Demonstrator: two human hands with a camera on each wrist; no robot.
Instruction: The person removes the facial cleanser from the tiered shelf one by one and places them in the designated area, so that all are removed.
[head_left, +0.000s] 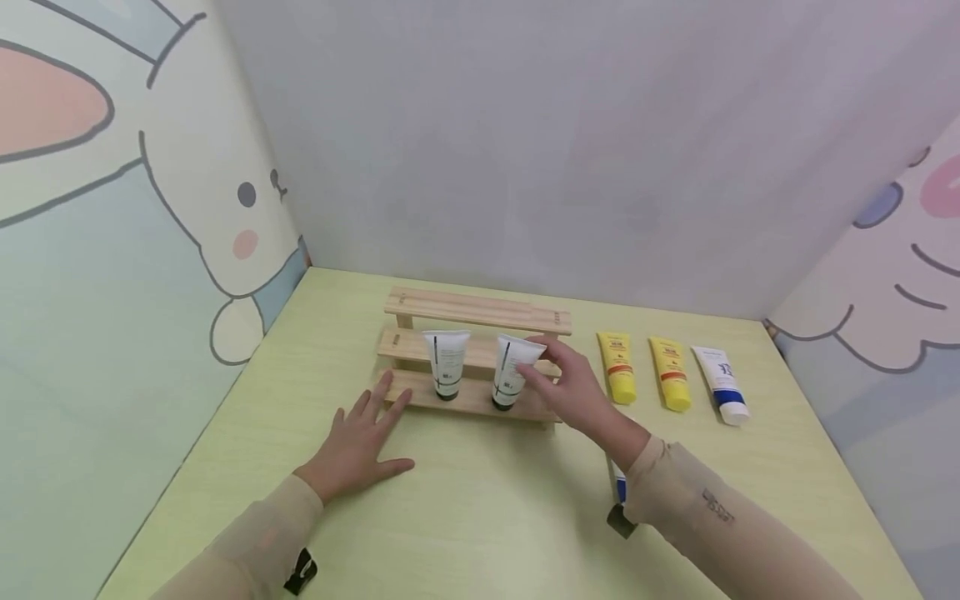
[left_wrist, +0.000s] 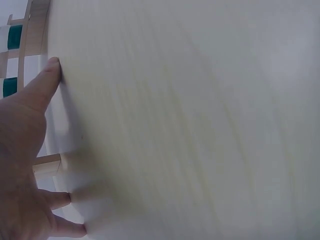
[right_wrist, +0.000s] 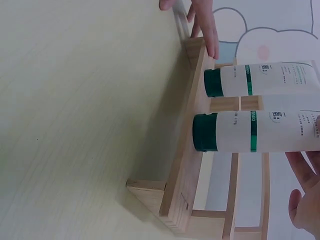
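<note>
My right hand [head_left: 573, 387] pinches the upper end of a white squeeze tube [head_left: 507, 382] with a dark green cap. The tube stands cap down on the lowest tier of a three-tier wooden rack [head_left: 468, 403], leaning slightly to the right. A matching tube [head_left: 447, 363] stands cap down to its left on the same tier. Fingers spread, my left hand [head_left: 354, 448] touches the rack's left front end with its fingertips. In the right wrist view the held tube [right_wrist: 234, 131] has its green cap against the tier, and several right-hand fingers lie outside the frame.
Right of the rack lie two yellow tubes [head_left: 619, 367] and a white tube with a blue band [head_left: 720, 383]. Another blue-and-white tube [head_left: 620, 485] is mostly hidden under the right forearm. Walls with cartoon drawings [head_left: 247, 242] bound the table's left and right sides.
</note>
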